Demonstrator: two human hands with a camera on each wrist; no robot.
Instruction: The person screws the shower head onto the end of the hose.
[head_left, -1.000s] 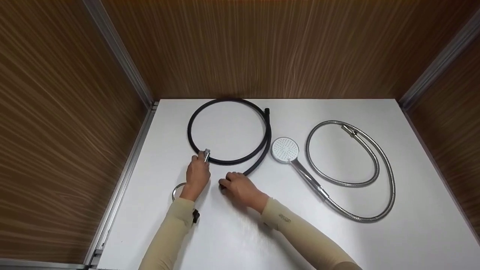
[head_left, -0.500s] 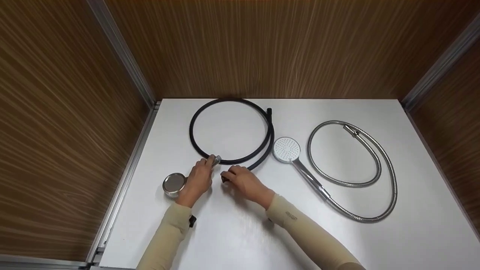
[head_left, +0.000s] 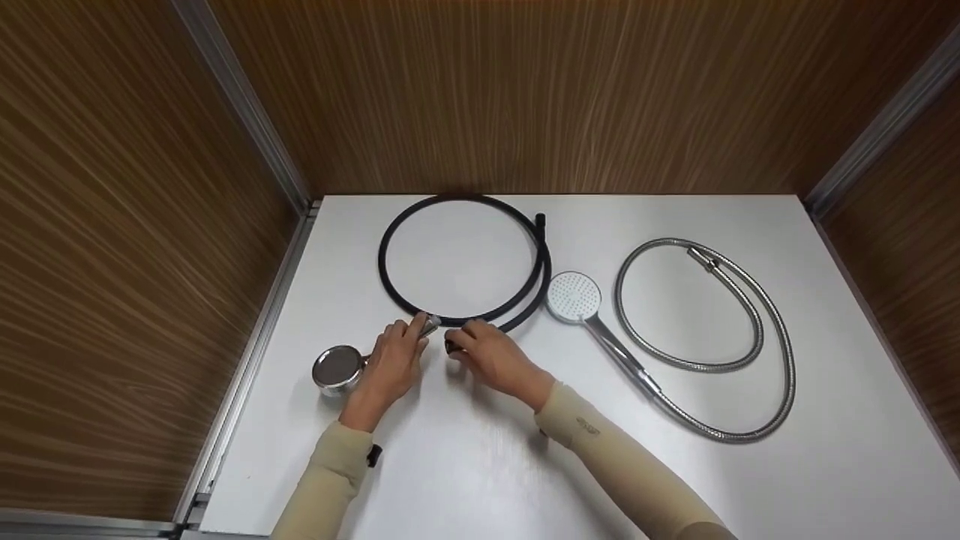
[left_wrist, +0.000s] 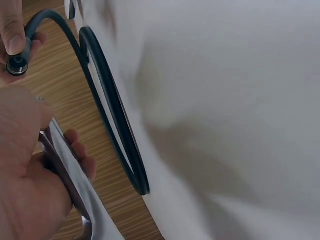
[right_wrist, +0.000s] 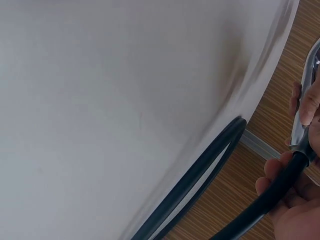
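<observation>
My left hand grips a chrome shower head by its handle, with the round face out to the left and the handle's end pointing right. Just to the right, my right hand pinches one end of a black shower hose near its fitting. That fitting's mouth, with a metallic inside, faces the handle end in the left wrist view. In the right wrist view, the handle's end overlaps the hose fitting. The hose's coil lies on the table beyond both hands.
A second shower head with a white face lies right of the coil, joined to a looped steel hose. The black hose's other end lies at the back. Wood-grain panels wall in the white table.
My left hand has turned the shower head, so its face now shows left of the wrist. The handle's end has swung right, nearer the hose end. My right hand has lifted slightly up and forward.
</observation>
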